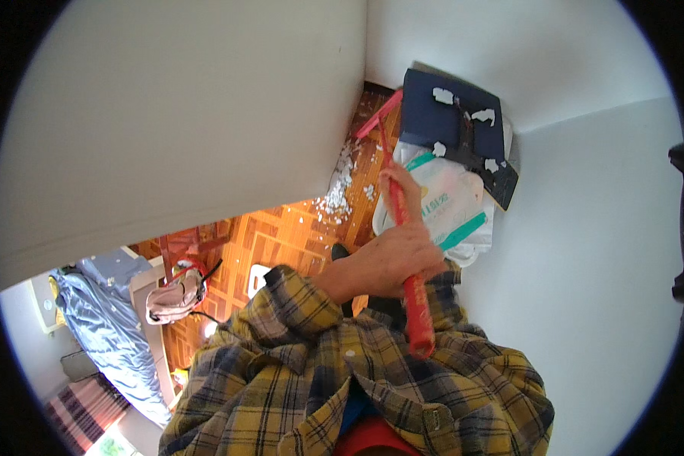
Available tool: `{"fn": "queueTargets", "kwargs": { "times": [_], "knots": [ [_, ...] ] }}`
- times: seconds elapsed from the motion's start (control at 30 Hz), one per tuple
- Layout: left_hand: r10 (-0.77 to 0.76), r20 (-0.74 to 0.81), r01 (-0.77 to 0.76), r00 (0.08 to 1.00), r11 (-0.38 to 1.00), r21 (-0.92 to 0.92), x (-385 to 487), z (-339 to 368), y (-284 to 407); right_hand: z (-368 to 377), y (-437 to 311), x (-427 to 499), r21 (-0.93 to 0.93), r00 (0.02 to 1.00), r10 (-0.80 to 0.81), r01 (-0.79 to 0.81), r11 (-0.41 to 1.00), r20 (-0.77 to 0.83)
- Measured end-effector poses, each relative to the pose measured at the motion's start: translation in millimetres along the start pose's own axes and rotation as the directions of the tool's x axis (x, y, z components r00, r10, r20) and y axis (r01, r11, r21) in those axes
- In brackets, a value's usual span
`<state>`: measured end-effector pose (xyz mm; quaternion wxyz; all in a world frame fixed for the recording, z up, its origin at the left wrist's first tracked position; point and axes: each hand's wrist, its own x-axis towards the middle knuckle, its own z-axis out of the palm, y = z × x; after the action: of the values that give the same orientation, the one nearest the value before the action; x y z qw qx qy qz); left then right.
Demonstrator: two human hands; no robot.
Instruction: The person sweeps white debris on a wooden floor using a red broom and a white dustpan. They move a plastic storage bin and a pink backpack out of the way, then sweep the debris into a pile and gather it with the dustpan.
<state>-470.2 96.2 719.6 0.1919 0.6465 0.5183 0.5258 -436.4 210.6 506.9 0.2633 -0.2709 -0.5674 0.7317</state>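
A red-handled broom (416, 319) slants from near my shirt towards the corner, its narrow pink head (379, 114) low by the wall. My left hand (402, 256), reaching from the left sleeve, is closed around the upper handle. Farther down the handle grips my right hand (404, 191), its forearm largely hidden behind the left hand. White flakes and crumbs (339, 196) lie scattered on the wood-patterned floor (273, 228), left of the handle and just below the broom head.
A dark blue panel or box (433, 122) bearing white scraps leans at the right wall, beside a white and green bag (453, 194). A large pale surface (176, 125) borders the upper left. A pink bag (176, 296), a white stool-like object (257, 279) and a bed with blue bedding (105, 325) are lower left.
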Motion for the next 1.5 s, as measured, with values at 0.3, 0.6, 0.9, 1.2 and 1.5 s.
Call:
{"fn": "queueTargets", "kwargs": {
  "times": [0.3, 0.6, 0.9, 1.2, 1.5],
  "knots": [
    [-0.049, -0.202, 0.055, 0.978, 0.998, 0.024, -10.0, 34.6, 5.9, -4.6, -8.0, -17.6, -0.297, 0.957, -0.071, 0.156, 0.942, 0.280],
    [-0.141, -0.231, 0.142, 0.963, 0.990, -0.013, 24.1, 58.3, 23.7, -30.2, -23.2, -47.9, -0.315, 0.943, -0.007, 0.118, 0.942, 0.333],
    [-0.230, -0.260, 0.231, 0.938, 0.973, -0.030, 47.8, 64.5, 45.5, -37.7, -57.3, -66.1, -0.292, 0.880, 0.104, 0.041, 0.955, 0.464],
    [-0.049, -0.376, 0.067, 0.925, 0.997, 0.034, 53.4, 58.4, 66.5, -33.2, -87.1, -39.0, -0.401, 0.887, -0.118, 0.316, 0.860, 0.446],
    [0.014, -0.080, -0.014, 0.997, 1.000, 0.006, 33.3, 55.8, 28.3, -54.3, -82.6, -6.7, -0.517, 0.797, -0.187, 0.530, 0.672, 0.575]
  ]
}}
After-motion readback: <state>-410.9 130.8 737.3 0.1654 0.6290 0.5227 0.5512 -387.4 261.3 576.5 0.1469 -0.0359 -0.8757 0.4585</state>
